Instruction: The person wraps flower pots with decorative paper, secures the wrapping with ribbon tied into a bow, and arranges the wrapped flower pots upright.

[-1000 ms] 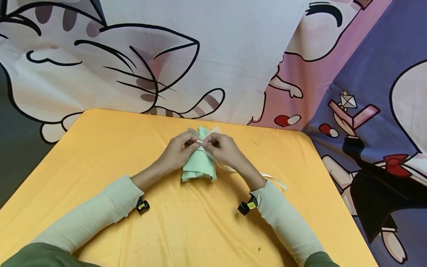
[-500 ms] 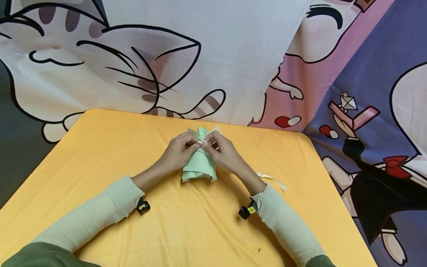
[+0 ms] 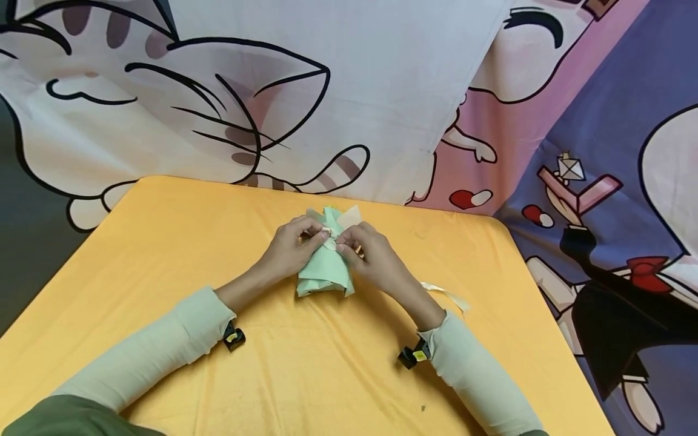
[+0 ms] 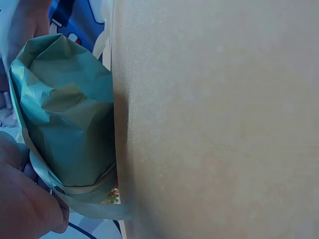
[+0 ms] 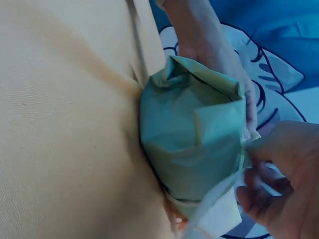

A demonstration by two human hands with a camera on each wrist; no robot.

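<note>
A bundle wrapped in mint-green paper (image 3: pixel 325 271) lies on the yellow cloth, its folded end towards me. My left hand (image 3: pixel 291 247) pinches a pale ribbon at the narrow middle of the bundle, from the left. On the other side my right hand (image 3: pixel 373 255) has thumb and fingers closed on part of the ribbon. In the right wrist view a whitish ribbon (image 5: pixel 212 199) runs down from beside the right fingers, across the paper. Small orange and red bits show below the wrap, but what it holds is mostly hidden.
A loose strip of pale ribbon (image 3: pixel 449 297) lies on the yellow tablecloth (image 3: pixel 305 375), right of the bundle. Behind the table hang printed cartoon curtains (image 3: pixel 392 91), which continue along the right side.
My right hand has drawn slightly right and towards me from the knot, baring more of the paper's pale flap. The left hand and the bundle stay in place.
</note>
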